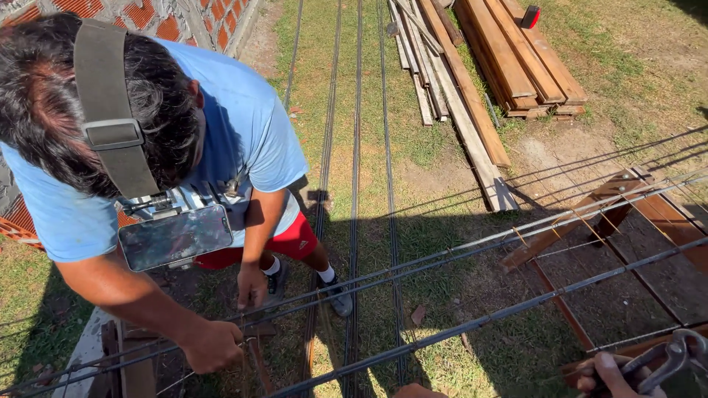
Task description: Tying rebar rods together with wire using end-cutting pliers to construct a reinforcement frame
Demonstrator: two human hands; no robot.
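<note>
Left side: a co-worker in a light blue shirt (243, 125) and red shorts (284, 243) bends over the steel bars (442, 258), wearing a head strap with a phone (175, 237) mounted at chest level. Co-worker's two hands (214, 346) rest on the bars near a wire tie; not the wearer's own. Behind, a brick wall (192, 22).

Centre: more long steel rods (354, 147) lie on the grass (332, 88), running away from the camera. The raised bars cross the frame diagonally, low left to high right, approx. parallel, close together.

Bottom centre: wearer's left hand (417, 391) shows only as a sliver at the frame edge, under the nearest bar. Grip state: cannot tell.

Right side: a wooden trestle (627, 199) carries the bars. Stacked planks (516, 59) lie on the ground beyond, top right.

Bottom right: wearer's right hand (616, 377) is closed round the handles of metal pincers (675, 355); pincer head points up and right, just beside the nearest bar, jaws approx. closed. Contact w/ bar: cannot tell.
</note>
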